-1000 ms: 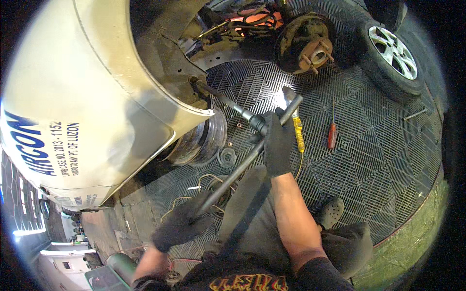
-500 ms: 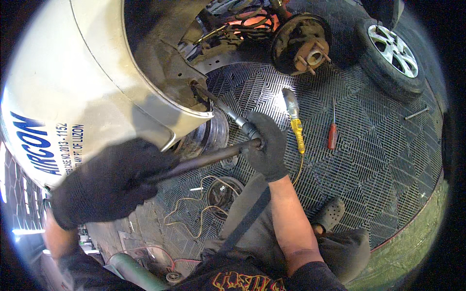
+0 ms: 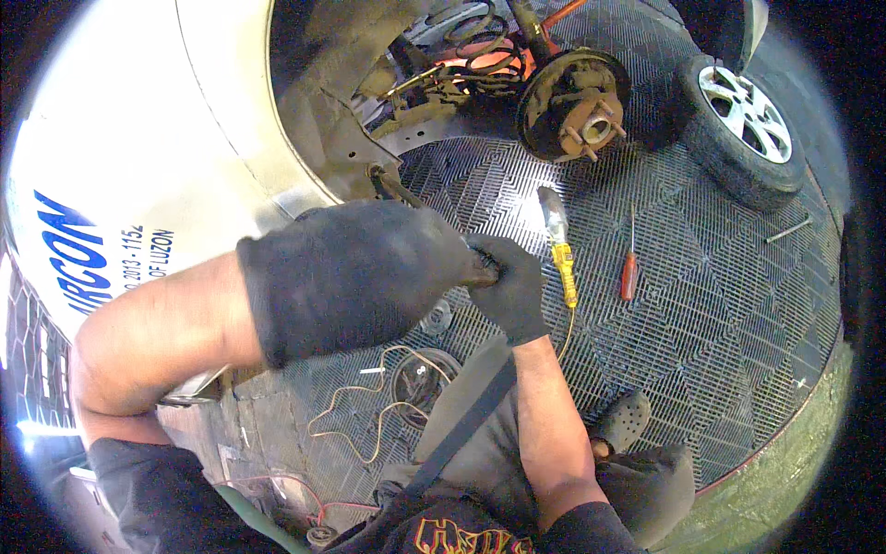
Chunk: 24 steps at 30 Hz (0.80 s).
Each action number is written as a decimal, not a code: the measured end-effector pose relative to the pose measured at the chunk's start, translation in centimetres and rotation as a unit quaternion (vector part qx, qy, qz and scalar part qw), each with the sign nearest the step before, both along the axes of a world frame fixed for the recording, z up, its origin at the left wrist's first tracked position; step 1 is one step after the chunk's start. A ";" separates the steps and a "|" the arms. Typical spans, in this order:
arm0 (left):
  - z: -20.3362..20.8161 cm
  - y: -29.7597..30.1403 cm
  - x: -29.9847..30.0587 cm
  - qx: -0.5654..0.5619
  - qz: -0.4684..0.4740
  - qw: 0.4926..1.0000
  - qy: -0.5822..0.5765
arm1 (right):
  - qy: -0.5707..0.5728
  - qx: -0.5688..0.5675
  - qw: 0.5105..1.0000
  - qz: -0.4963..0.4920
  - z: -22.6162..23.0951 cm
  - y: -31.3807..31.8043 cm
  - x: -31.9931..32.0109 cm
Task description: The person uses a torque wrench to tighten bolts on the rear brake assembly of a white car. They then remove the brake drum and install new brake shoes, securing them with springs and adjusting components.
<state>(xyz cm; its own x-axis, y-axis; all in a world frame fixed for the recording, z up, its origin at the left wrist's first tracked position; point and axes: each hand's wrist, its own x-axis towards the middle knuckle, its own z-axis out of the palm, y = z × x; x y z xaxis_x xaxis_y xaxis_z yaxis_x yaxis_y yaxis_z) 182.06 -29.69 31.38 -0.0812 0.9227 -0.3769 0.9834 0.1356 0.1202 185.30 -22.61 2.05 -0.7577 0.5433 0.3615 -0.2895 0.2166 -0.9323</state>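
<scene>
a pale vehicle panel (image 3: 175, 175) stands left; the gloved left hand (image 3: 355, 282) hides its fingers, so their grip cannot be told. beyond, a metal shaft (image 3: 397, 189) slants from the wheel well (image 3: 318, 83) toward the gloved right hand (image 3: 509, 291), fingers curled around its near end, left of a yellow work light (image 3: 564, 263).

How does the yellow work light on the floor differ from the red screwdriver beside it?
The work light has a yellow handle; the screwdriver has a red one. The work light's head is broad, while the screwdriver has a thin shaft. A cord runs from the work light; the screwdriver has none. Both lie on the ridged mat, handles toward the picture's lower edge.
</scene>
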 end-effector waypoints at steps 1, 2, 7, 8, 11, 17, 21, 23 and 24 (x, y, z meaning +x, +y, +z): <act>-0.1 -0.2 0.3 0.043 -0.006 0.998 0.050 | -0.011 -0.010 1.000 -0.007 0.1 -0.1 -0.1; -0.3 -0.9 0.8 0.054 0.006 0.992 0.114 | -0.026 -0.021 0.999 -0.014 0.2 -0.2 -0.1; -8.0 -9.9 3.4 0.371 0.041 0.913 0.167 | -0.028 -0.001 0.999 -0.047 0.8 -0.6 -0.1; -12.2 -11.4 3.1 0.436 0.073 0.893 0.087 | -0.044 0.012 0.998 -0.040 0.9 -0.7 0.0; -28.7 -11.2 3.3 0.426 0.331 0.842 0.012 | -0.045 -0.002 0.999 -0.029 1.3 -0.4 0.1; -46.6 -3.3 -2.8 0.281 0.541 0.769 -0.195 | -0.079 0.033 0.996 -0.024 1.6 -0.2 0.2; -49.0 -2.7 -3.5 0.236 0.542 0.767 -0.248 | -0.025 -0.002 0.999 -0.035 1.0 -0.3 0.1; -50.3 -4.6 -2.5 0.223 0.533 0.769 -0.273 | -0.106 -0.048 0.993 -0.031 0.3 -0.4 -0.1; -50.8 -6.1 -1.9 0.221 0.524 0.771 -0.287 | -0.131 -0.061 0.989 -0.035 0.0 -0.5 -0.2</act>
